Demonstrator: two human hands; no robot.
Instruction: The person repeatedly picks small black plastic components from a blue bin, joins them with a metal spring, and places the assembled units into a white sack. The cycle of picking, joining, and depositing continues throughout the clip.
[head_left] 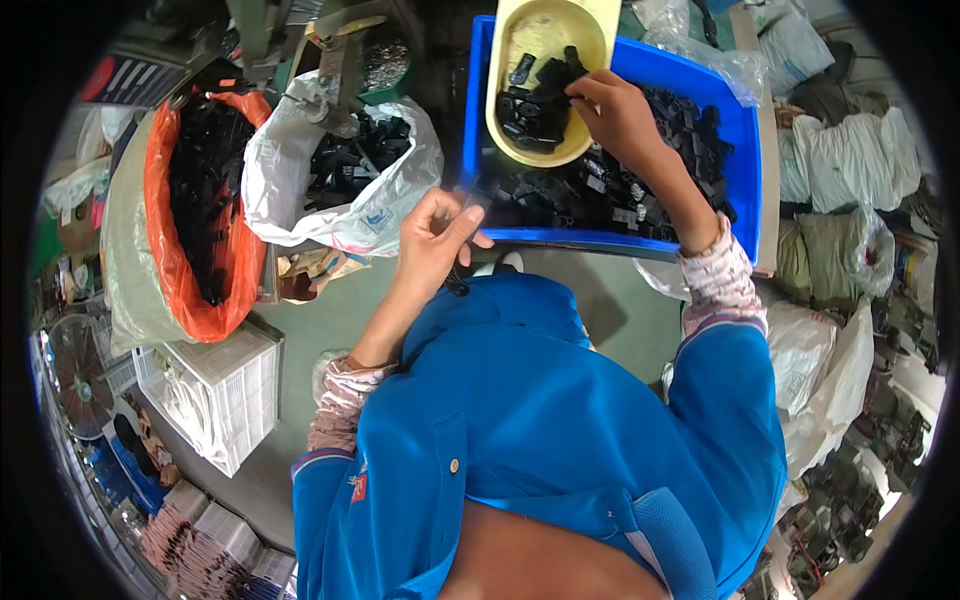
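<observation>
My right hand (615, 118) reaches over the rim of a yellow oval tub (496, 95), fingers pinched beside a heap of small black plastic parts (535, 112). Whatever is between those fingertips is too small to tell. The tub sits above a blue bin (747, 180) full of more black parts (690, 130). My left hand (437, 240) is held near the bin's front left corner, thumb and fingers closed. A small black part (457, 283) shows just below its fingers, partly hidden by the hand.
A white plastic sack (275, 190) of black parts stands left of the bin, beside an orange-lined sack (160, 220) with dark pieces. A green container (388, 88) of small metal bits lies behind. A white crate (235, 400) is on the floor; stuffed bags (850, 160) line the right.
</observation>
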